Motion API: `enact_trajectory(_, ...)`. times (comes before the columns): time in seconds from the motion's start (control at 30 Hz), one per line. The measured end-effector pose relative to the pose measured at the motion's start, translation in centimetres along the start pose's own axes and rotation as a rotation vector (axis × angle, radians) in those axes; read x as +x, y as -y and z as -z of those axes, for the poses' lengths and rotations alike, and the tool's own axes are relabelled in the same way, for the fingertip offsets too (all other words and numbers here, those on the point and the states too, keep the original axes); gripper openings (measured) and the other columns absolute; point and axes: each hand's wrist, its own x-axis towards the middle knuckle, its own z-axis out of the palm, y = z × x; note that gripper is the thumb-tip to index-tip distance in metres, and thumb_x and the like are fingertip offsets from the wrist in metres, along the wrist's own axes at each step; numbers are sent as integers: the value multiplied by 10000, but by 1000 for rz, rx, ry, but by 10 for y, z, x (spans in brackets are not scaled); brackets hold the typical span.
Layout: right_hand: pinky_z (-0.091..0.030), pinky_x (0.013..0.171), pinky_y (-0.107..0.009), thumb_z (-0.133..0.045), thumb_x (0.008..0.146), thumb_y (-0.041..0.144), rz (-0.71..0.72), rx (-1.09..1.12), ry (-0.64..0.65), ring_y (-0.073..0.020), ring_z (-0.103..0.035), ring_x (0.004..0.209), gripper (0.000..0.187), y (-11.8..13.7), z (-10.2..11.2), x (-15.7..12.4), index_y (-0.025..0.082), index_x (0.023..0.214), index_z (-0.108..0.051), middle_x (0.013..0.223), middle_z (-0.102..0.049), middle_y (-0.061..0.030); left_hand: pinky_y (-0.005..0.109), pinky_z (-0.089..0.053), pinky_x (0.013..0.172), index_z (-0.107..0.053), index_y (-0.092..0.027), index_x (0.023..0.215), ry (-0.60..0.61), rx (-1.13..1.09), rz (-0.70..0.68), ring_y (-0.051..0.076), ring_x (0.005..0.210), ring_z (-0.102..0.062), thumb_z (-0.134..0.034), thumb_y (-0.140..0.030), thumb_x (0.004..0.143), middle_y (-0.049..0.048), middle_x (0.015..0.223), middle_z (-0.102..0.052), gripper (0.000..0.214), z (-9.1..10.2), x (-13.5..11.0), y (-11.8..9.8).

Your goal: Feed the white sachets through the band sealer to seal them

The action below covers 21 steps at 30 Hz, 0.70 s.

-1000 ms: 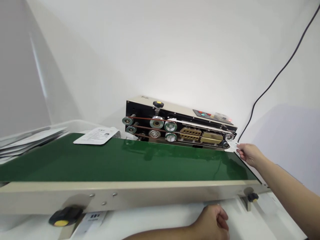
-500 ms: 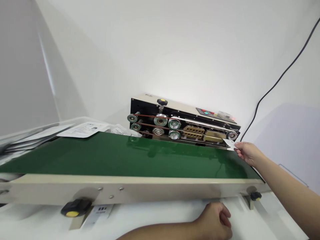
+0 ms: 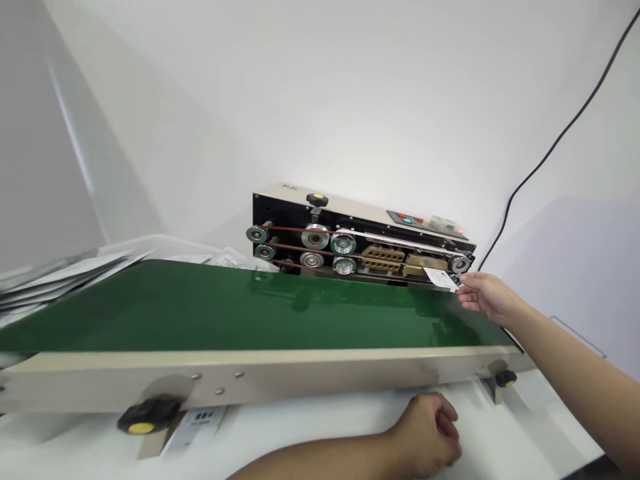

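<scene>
A band sealing machine (image 3: 360, 243) with rollers and belts stands behind a long green conveyor belt (image 3: 240, 310). My right hand (image 3: 487, 297) reaches to the machine's right end, its fingers closed on the edge of a small white pouch (image 3: 441, 278) that lies on the belt under the sealing head. My left hand (image 3: 427, 433) rests on the white table in front of the conveyor's beige frame (image 3: 300, 380), fingers curled loosely, with nothing visible in it.
A clear bin (image 3: 55, 283) holding several flat white pouches sits at the belt's left end. Black-and-yellow knobs (image 3: 143, 417) stick out of the frame. A black cable (image 3: 550, 143) runs down the white wall at right. A label card (image 3: 197, 427) lies under the frame.
The white pouch has travelled left into the sealing head, and my right hand has followed it. A pouch at the belt's left end has dropped off into the bin. The left hand barely moved.
</scene>
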Motion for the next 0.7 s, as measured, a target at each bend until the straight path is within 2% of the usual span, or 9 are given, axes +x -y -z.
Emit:
enact_trajectory(0.07, -495, 457, -233, -573, 796, 162, 117, -142, -63, -129, -576, 499, 132, 2, 7, -8, 167, 915, -515, 628, -606, -19, 238, -351, 466, -520, -174, 746, -10, 0, 10, 83, 451, -443, -573, 12, 424, -52, 625, -549, 376, -1, -1, -1)
enact_trajectory(0.1, -507, 503, -257, -595, 784, 186, 208, -255, -140, -143, -594, 539, 197, 4, 14, -12, 176, 965, -519, 660, -619, -20, 234, -349, 465, -521, -174, 750, -13, -6, 12, 82, 452, -443, -566, 10, 427, -54, 625, -548, 374, -1, -2, -2)
enact_trajectory(0.2, -501, 687, -327, -619, 764, 256, 448, -572, -472, -182, -633, 672, 297, 6, 48, -24, 207, 1045, -537, 728, -656, -21, 226, -356, 470, -524, -168, 740, -20, -40, 1, 78, 470, -448, -554, 14, 429, -56, 618, -545, 361, -1, -4, -4)
enact_trajectory(0.27, -471, 760, -346, -595, 771, 284, 459, -652, -656, -200, -643, 740, 278, 4, 82, -27, 215, 1038, -558, 744, -671, -28, 224, -363, 472, -518, -163, 731, -12, -54, 1, 76, 476, -450, -557, 12, 435, -57, 607, -537, 347, -1, -5, -6)
enact_trajectory(0.37, -455, 767, -329, -538, 798, 306, 298, -687, -811, -200, -649, 746, 275, -15, 140, -19, 176, 1038, -567, 761, -674, -65, 214, -356, 471, -501, -164, 771, 12, -41, 22, 63, 478, -455, -561, -33, 477, -60, 638, -525, 327, -1, -6, -5)
enact_trajectory(0.47, -461, 708, -300, -480, 827, 302, 57, -814, -745, -184, -645, 699, 319, -55, 198, -5, 118, 1080, -542, 825, -675, -105, 213, -372, 506, -496, -159, 800, -3, -43, -15, 64, 523, -470, -616, -105, 502, -45, 679, -538, 325, 0, -5, 0)
enact_trajectory(0.53, -454, 696, -300, -481, 821, 262, -36, -879, -684, -189, -638, 697, 289, -87, 228, 4, 110, 1053, -562, 810, -675, -107, 217, -387, 529, -515, -152, 799, -14, -63, -30, 76, 556, -488, -678, -156, 489, -32, 680, -555, 350, 2, -3, 3)
enact_trajectory(0.6, -441, 718, -302, -489, 808, 209, -56, -917, -619, -199, -631, 736, 252, -114, 248, 13, 119, 1020, -590, 792, -676, -101, 214, -387, 537, -533, -152, 804, -21, -63, -34, 81, 570, -502, -729, -192, 487, -23, 686, -576, 374, 4, -2, 6)
enact_trajectory(0.7, -416, 789, -314, -533, 774, 167, -19, -961, -457, -220, -609, 856, 232, -143, 257, 28, 144, 987, -623, 847, -678, -96, 218, -394, 571, -568, -151, 797, -34, -46, -55, 88, 589, -517, -799, -243, 476, -8, 687, -603, 406, 7, -1, 9)
